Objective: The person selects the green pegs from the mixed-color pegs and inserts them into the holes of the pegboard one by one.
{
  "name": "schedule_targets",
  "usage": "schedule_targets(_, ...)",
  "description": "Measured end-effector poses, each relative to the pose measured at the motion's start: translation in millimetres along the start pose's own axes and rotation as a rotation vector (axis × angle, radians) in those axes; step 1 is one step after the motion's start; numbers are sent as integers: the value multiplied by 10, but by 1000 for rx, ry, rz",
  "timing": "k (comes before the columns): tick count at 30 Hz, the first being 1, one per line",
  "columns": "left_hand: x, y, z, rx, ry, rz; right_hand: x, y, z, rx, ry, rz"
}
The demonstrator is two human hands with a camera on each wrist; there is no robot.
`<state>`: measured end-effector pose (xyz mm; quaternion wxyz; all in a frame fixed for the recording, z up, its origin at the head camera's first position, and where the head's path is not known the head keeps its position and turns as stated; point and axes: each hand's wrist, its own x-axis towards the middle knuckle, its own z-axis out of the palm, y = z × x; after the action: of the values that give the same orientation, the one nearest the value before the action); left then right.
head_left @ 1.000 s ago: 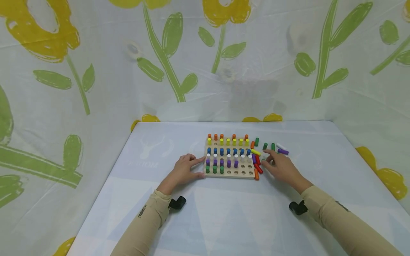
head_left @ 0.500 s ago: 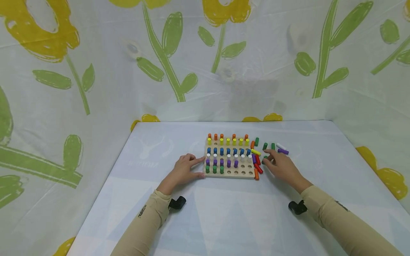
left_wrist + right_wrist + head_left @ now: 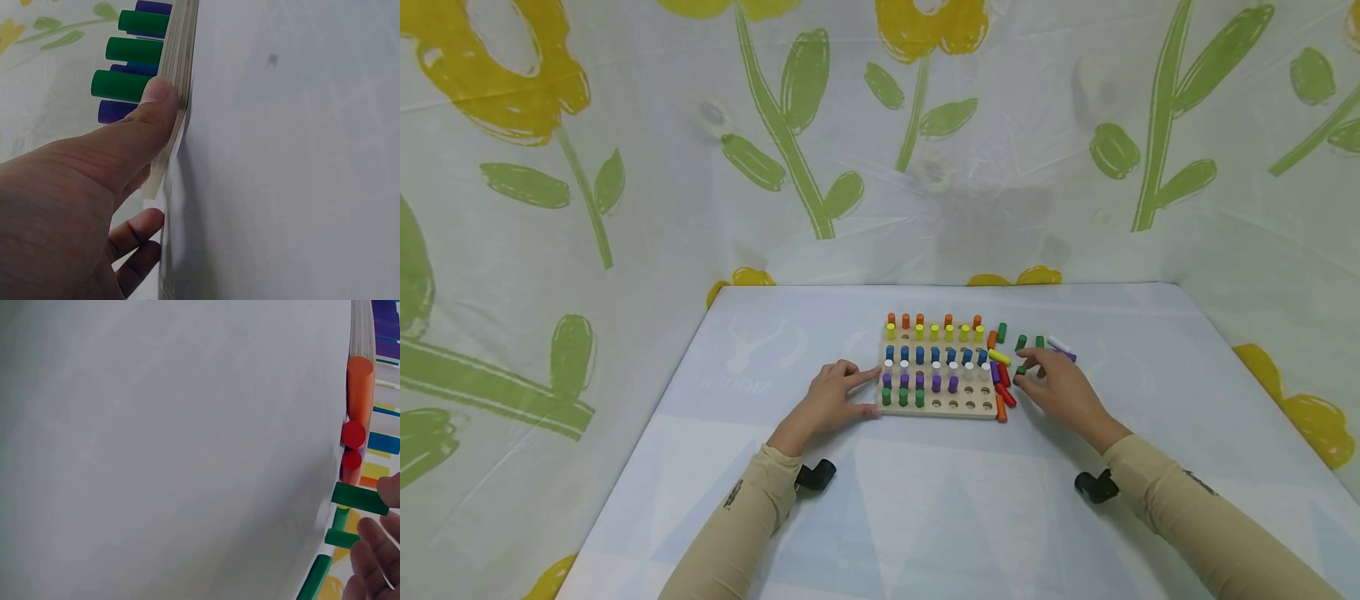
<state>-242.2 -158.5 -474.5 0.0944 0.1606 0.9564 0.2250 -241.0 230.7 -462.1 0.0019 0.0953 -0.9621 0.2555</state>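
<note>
The pegboard (image 3: 925,343) is part-filled, left hand (image 3: 833,397) spread at its left, right hand (image 3: 1060,390) pinching a green peg (image 3: 357,497) near unplaced pegs (image 3: 1005,395) at its right.

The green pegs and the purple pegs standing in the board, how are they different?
There are three standing green pegs but five standing purple pegs. The green pegs are in the front row, and the purple pegs are one row behind. The green pegs leave four bare holes in their row; the purple pegs leave two. Both kinds stand upright in the board, starting at the end by the left hand.
</note>
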Motion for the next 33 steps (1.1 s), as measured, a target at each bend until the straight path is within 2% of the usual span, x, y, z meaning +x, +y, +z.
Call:
schedule_targets(6,6,-3,-1,-5,-2,-1,3,-10,-6,17,14,-16)
schedule_targets(16,1,-1,-6,-2,-3,3,-8,-20,-7,28,22,15)
schedule_targets(33,0,14,-6,8,5,3,-29,-26,-25,34,46,-12)
